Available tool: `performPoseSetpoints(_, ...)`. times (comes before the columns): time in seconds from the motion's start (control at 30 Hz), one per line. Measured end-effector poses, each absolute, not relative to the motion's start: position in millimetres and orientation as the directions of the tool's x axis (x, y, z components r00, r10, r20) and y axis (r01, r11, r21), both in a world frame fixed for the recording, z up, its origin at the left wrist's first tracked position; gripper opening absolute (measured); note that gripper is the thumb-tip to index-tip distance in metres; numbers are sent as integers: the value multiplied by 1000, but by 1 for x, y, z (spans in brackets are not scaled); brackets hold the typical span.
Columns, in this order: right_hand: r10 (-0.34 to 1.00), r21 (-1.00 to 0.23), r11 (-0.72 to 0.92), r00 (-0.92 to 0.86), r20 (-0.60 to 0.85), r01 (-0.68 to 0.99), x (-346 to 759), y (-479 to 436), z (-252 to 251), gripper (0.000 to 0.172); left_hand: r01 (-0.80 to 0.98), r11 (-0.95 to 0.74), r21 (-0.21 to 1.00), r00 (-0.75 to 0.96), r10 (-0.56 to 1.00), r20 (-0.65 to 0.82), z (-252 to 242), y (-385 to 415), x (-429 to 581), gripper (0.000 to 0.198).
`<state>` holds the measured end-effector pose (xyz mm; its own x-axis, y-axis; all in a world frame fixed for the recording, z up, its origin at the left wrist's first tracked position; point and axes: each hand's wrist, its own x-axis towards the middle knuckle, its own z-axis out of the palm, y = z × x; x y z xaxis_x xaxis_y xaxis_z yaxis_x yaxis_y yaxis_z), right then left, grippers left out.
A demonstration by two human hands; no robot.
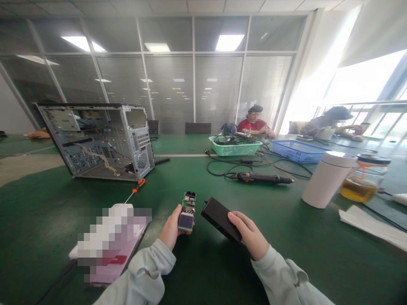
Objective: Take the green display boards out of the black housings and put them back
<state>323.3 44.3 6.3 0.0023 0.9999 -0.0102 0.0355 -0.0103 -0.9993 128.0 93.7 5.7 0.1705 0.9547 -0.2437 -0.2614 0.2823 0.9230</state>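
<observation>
**Hands**
L hand (173,226): fingers curled narrow round near end of green PCB (188,202), board held upright, front-right of open PC case (95,142). Sq. silver-purple module (186,221) at near end, black connectors at far end.
R hand (249,235): fingers closed narrow over end of flat black plastic case (219,218), tilted, just beside PCB, not touching it. Contents: can't tell.
Handling note: best to hold PCB by edges, fingers off parts and pins; keep black case clear of board, both low over table.

**Surface**
Green table (41,220). All placed rel. to PC case, side panel off, wires showing:
- Just in front: orange-handled screwdriver (138,185).
- Front, nearer L hand: pink booklet (111,267) under blurred white item (108,233), kind can't tell.
- Right: green plastic basket (235,146) w/ black cables; blue plastic basket (295,151) farther on.
- Right, nearer: corded electric screwdriver (260,178).
- Far right: white tumbler (327,180), glass jar (359,190) w/ amber liquid, paper sheets (375,226).

**Room**
Behind PC case: glass partition (193,84) w/ blinds. Right of it: bright windows (365,80). Two co-workers seated beyond baskets: red shirt (254,127), grey top (324,127).
</observation>
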Motion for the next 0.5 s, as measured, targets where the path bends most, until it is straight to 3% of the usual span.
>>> performPoseSetpoints(0.13, 941, -963, -262, -236, -240, -64, 317, 43, 5, 60, -245, 265, 933, 142, 961, -236, 3, 93, 128, 41)
performPoseSetpoints(0.27, 831, -849, -483, -419, -367, -214, 312, 38, 9, 66, -245, 261, 934, 111, 964, -240, 3, 92, 129, 39)
performPoseSetpoints(0.5, 870, -763, -489, -293, -396, -422, 336, 42, 29, 61, -249, 288, 925, 170, 953, -251, 9, 91, 129, 42)
